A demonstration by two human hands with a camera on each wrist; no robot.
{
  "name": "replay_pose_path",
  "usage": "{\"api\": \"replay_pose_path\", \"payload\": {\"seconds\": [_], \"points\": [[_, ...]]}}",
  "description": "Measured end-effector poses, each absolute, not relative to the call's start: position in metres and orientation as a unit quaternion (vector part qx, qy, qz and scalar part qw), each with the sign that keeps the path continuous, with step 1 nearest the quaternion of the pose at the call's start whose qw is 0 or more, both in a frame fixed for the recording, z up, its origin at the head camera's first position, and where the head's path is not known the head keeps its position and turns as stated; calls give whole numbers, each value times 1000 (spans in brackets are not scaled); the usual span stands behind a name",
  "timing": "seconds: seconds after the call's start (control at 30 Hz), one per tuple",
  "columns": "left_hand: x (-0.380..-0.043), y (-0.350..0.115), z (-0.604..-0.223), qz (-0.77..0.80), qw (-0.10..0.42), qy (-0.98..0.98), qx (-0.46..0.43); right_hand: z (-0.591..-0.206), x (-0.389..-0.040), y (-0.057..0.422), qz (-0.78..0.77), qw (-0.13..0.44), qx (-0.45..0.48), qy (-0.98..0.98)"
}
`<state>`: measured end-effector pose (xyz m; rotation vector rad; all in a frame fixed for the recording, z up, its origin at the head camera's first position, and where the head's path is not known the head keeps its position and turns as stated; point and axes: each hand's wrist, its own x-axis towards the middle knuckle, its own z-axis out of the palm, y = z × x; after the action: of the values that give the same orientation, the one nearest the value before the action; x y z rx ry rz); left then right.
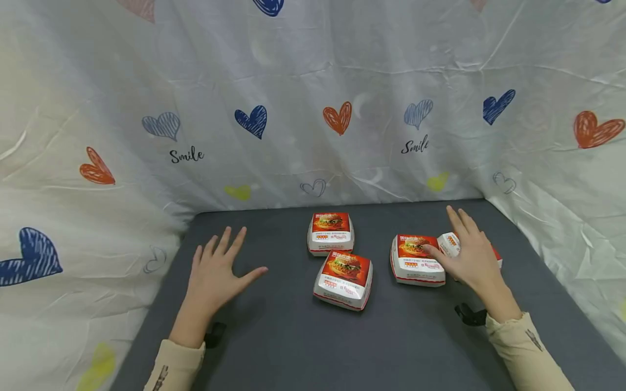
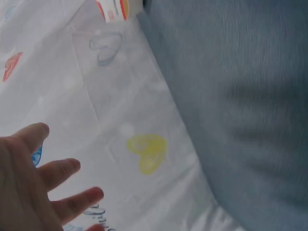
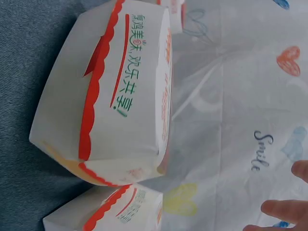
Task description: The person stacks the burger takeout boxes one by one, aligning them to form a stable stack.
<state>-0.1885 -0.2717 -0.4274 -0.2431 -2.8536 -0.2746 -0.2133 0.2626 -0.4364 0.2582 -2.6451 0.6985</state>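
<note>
My left hand (image 1: 215, 279) is spread above the left side of the dark table, fingers apart and holding nothing. On the right, my other hand (image 1: 471, 258) hovers with spread fingers over a burger box (image 1: 449, 243) that it mostly hides. Just left of that stands another burger box (image 1: 418, 273), close to the thumb. Two more sit mid-table: a rear burger box (image 1: 330, 239) and, in front of it, a slightly turned burger box (image 1: 343, 288). In the right wrist view a white burger box (image 3: 134, 86) with a red scalloped edge looms large, apart from the fingertips (image 3: 276, 210).
A dark grey table (image 1: 303, 353) carries the boxes. Behind it and along both sides hangs a white sheet (image 1: 293, 65) printed with hearts and "Smile". Black wrist straps (image 1: 470, 314) show below the hands.
</note>
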Motion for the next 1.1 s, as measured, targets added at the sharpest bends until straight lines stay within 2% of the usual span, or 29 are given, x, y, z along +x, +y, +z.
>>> {"api": "replay_pose_path", "payload": {"seconds": [0.23, 0.4, 0.63, 1.1], "points": [[-186, -240, -449, -207, 80, -966, -131, -444, -203, 273, 312, 208, 57, -925], [-182, -214, -464, -296, 22, -938, -180, -455, -201, 276, 340, 226, 40, -912], [-182, -182, -484, -344, -56, -916, -198, -471, -195, 279, 355, 247, 22, -901], [-216, -159, -510, -365, -106, -896, -228, -496, -188, 278, 379, 273, 19, -884]]}}
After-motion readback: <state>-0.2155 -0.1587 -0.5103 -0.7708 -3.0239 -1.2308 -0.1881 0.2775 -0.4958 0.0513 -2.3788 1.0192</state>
